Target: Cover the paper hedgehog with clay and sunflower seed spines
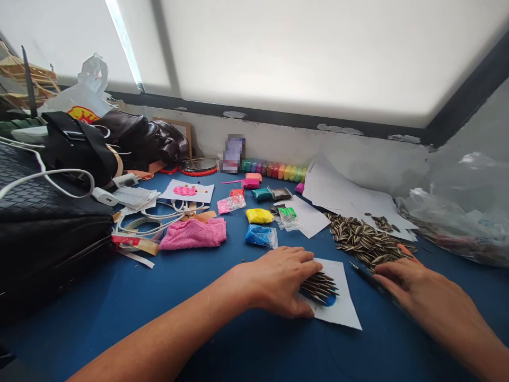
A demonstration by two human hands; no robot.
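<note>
Currently, left hand: loosely spread, nothing visibly gripped, at white paper's nine o'clock.
Right hand: half-curled, paper's three o'clock, by sunflower-seed pile; hold unclear.
Fanned seeds: on paper.

Left hand on a white card with striped seeds, right hand at the seed pile
</note>
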